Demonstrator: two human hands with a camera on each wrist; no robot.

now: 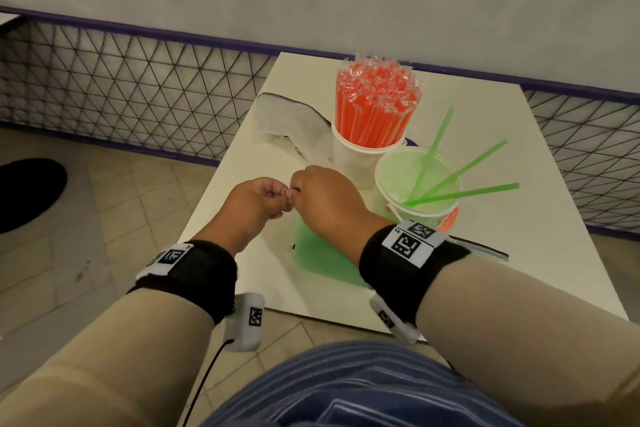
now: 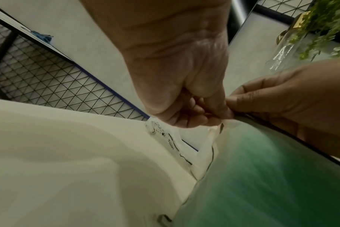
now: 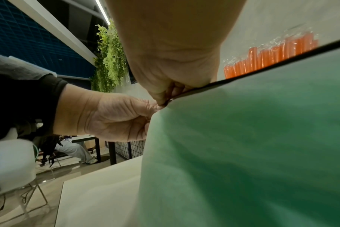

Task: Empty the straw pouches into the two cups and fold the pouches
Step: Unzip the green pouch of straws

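Observation:
A frosted pouch of green straws (image 1: 320,253) (image 2: 272,176) (image 3: 252,138) hangs over the white table (image 1: 485,253), held up by its top corner. My left hand (image 1: 258,199) (image 2: 186,110) (image 3: 114,116) and right hand (image 1: 325,198) (image 2: 281,98) (image 3: 176,73) both pinch that corner at the dark zipper edge, knuckles nearly touching. Behind them a white cup (image 1: 360,159) is packed with wrapped orange straws (image 1: 377,104) (image 3: 272,56). A second cup (image 1: 419,184) holds three green straws (image 1: 464,166). An empty clear pouch (image 1: 291,125) (image 2: 169,138) lies crumpled at the back left.
The table is small, with tiled floor (image 1: 104,218) on the left and front. A wire mesh fence (image 1: 121,80) with a purple rail runs behind it. A dark shoe (image 1: 27,191) lies on the floor at far left.

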